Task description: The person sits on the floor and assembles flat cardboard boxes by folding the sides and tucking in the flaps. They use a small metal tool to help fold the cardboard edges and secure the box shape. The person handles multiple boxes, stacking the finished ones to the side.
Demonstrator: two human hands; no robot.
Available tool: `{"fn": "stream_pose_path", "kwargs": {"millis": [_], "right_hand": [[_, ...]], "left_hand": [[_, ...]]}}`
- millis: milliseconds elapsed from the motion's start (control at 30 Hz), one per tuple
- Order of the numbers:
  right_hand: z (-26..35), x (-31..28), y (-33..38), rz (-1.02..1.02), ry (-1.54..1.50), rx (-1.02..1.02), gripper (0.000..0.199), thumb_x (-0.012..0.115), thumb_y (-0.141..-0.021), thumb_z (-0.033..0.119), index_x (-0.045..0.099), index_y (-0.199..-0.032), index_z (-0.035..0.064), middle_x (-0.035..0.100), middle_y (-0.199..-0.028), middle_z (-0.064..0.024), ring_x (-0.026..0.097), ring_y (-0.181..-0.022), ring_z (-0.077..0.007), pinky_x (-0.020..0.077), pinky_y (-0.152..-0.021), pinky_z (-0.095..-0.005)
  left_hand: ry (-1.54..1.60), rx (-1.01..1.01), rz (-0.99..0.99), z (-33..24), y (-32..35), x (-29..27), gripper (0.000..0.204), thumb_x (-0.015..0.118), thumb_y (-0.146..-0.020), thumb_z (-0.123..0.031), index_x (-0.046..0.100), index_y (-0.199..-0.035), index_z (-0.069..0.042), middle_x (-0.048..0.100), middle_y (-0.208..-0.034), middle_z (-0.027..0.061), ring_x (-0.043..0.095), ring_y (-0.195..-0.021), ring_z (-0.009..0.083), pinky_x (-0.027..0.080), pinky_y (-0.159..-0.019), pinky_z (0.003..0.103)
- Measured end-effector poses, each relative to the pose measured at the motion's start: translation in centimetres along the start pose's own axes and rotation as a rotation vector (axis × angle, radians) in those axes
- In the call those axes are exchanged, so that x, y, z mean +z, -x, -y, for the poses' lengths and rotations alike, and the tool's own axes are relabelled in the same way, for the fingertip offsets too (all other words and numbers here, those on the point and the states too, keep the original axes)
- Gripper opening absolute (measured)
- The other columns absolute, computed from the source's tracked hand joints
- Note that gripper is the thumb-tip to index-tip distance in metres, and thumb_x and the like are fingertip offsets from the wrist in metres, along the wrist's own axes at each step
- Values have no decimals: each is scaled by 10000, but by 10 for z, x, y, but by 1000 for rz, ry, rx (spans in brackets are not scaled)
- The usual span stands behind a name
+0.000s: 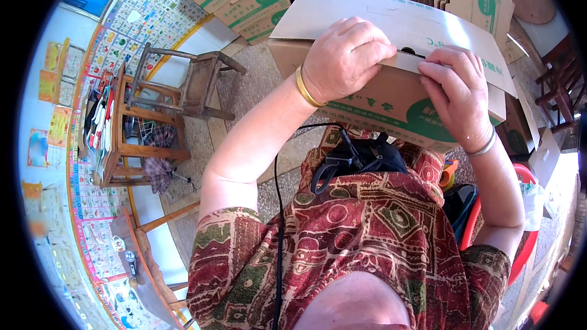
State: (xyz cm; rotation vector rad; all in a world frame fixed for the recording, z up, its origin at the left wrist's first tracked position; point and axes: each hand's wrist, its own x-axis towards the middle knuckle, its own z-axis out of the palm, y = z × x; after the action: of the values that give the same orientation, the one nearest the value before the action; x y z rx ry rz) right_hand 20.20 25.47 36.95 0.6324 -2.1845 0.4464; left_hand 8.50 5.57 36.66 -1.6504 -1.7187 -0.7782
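Observation:
A cardboard box (391,88) with green printing stands in front of my torso, its broad top flap (391,15) lying over the top. My left hand (348,58), with a gold bangle at the wrist, is closed, fingers curled and pinching at the flap's near edge. On the right, my right hand (455,88), with a silver bangle, is also closed, its fingertips on the same edge. Between the two hands a small dark gap shows at the edge. The insides of the box are hidden.
Closed cartons (254,3) stand at the far left, and flattened cardboard (483,9) is stacked at the far right. A wooden stool (202,82) and a wooden rack (150,150) with papers stand along the left wall. A red-rimmed container (529,250) sits beside my right arm.

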Motion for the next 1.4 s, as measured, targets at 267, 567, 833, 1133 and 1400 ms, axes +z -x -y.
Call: {"fn": "stream_pose_path", "kwargs": {"millis": [267,567,833,1133,1400], "right_hand": [[-5,6,15,30,-27,-6,232,660,-669,39,658,-897,85,575,-897,-36,568,-834,-225,443,-740,-351],[-1,12,23,66,21,-16,283,656,-641,51,668,-920,91,568,-929,-25,566,-900,-222,443,-793,-361],[0,19,35,125,71,-44,273,636,-655,74,674,-925,95,551,-963,-27,550,-944,-215,432,-823,-357],[0,17,42,70,97,-39,245,663,-664,110,693,-907,126,541,-934,-24,546,-947,-222,430,-834,-373],[1,12,49,87,106,-63,300,662,-665,118,699,-961,142,540,-957,-18,541,-961,-213,423,-841,-376]], "left_hand": [[10,73,17,4,15,10,369,682,-562,47,629,-898,-95,615,-873,34,591,-765,239,485,-650,333],[94,52,114,7,16,6,326,640,-600,20,628,-906,-91,607,-911,56,585,-799,257,483,-699,346],[139,14,163,2,22,6,248,685,-672,-17,632,-905,-81,608,-894,52,571,-808,243,471,-702,329],[17,-128,226,-24,-5,11,186,744,-674,-103,667,-843,-92,563,-777,29,543,-733,222,465,-655,325],[163,-222,418,-21,-18,15,151,710,-721,-109,603,-820,-70,570,-780,74,553,-744,263,469,-665,359]]}}
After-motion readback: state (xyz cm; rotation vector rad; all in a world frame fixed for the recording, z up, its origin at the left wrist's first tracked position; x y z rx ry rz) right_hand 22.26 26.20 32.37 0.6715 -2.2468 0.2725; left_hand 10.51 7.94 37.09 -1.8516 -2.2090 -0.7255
